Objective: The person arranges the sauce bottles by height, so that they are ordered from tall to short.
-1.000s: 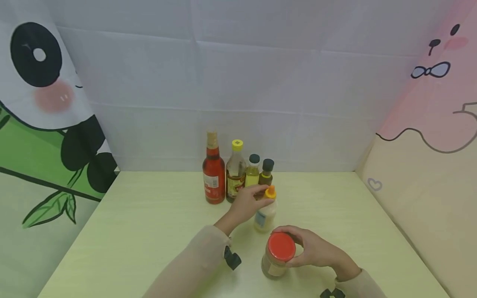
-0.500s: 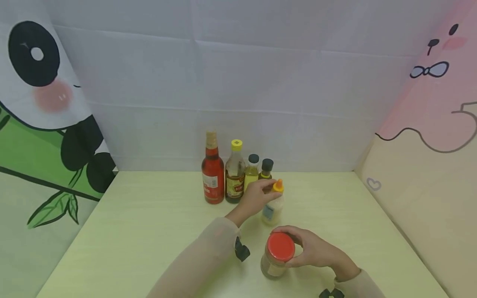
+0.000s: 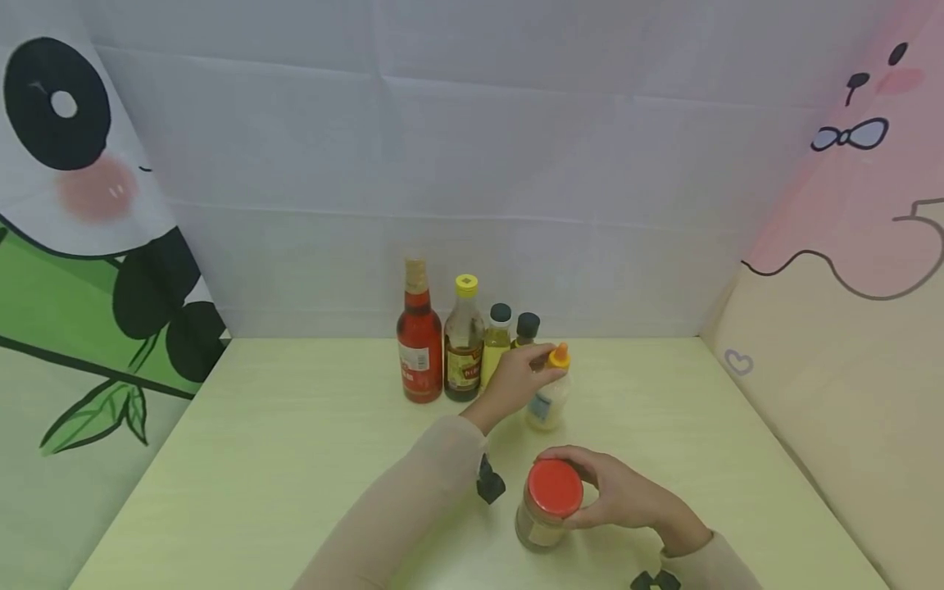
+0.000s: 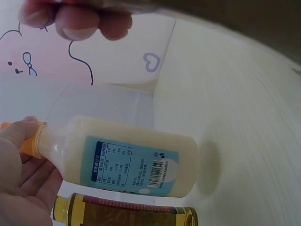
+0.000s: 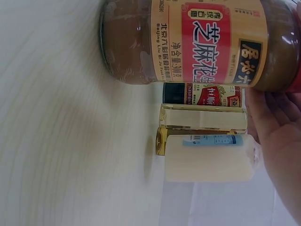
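My left hand (image 3: 510, 387) pinches the orange cap (image 3: 559, 356) of a squeeze bottle (image 3: 547, 403) filled with something creamy white. In the left wrist view this bottle (image 4: 127, 157) shows a blue label with a barcode, and a shadow falls on the table by its base. My right hand (image 3: 619, 493) grips a glass jar (image 3: 542, 524) of brown sesame peanut butter around its red lid (image 3: 555, 488), nearer to me than the bottle. The jar's red and tan label (image 5: 207, 42) fills the top of the right wrist view.
Several bottles stand in a row at the back: a red one (image 3: 420, 356), a yellow-capped one (image 3: 465, 344), then a pale yellow oil bottle (image 3: 497, 340) and a dark-capped one (image 3: 527, 328), partly behind my left hand. Printed cloth walls border the pale table (image 3: 295, 459).
My left hand has moved the squeeze bottle to the right and toward the back, away from the jar. My right hand and the jar have stayed in place.
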Action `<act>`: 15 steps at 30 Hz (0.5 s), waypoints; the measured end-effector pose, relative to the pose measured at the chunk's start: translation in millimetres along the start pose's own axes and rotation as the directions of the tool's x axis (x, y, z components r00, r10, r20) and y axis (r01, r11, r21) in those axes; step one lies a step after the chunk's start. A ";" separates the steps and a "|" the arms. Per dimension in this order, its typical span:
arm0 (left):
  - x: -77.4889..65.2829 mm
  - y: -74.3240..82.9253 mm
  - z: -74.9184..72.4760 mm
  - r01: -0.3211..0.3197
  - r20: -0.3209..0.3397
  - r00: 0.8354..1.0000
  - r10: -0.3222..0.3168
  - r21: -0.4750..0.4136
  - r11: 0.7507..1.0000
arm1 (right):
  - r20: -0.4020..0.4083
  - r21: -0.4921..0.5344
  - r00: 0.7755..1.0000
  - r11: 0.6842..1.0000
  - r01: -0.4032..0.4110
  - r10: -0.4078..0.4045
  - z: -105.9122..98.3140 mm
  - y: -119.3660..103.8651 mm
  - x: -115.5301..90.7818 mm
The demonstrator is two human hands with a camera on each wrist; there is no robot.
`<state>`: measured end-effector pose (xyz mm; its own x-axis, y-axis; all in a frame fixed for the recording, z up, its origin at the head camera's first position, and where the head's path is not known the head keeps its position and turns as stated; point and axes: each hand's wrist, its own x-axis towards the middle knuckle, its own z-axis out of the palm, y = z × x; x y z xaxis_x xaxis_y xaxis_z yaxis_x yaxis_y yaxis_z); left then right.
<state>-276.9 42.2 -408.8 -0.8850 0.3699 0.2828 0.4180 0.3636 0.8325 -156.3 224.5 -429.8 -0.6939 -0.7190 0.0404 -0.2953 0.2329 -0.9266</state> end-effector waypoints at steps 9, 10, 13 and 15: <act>10.4 -11.5 10.7 -0.047 -0.030 0.998 0.048 0.029 0.998 | -0.002 0.007 1.000 1.000 -0.024 0.024 1.5 0.7 -0.7; 11.2 -12.5 11.6 -0.048 -0.039 0.998 0.049 0.036 0.998 | -0.002 0.010 1.000 0.999 -0.031 0.031 1.7 0.6 -0.5; 13.3 -14.0 12.8 -0.037 -0.057 0.998 0.040 0.053 0.998 | -0.005 0.008 1.000 1.000 -0.029 0.029 2.0 0.1 0.1; 15.4 -15.9 14.5 -0.030 -0.066 0.997 0.035 0.061 0.998 | -0.006 0.008 1.000 1.000 -0.023 0.023 2.0 0.2 -0.1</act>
<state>-294.2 54.5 -424.6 -0.8816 0.3250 0.3421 0.4565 0.4038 0.7928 -155.0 223.3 -430.8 -0.7048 -0.7091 0.0212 -0.2736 0.2441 -0.9304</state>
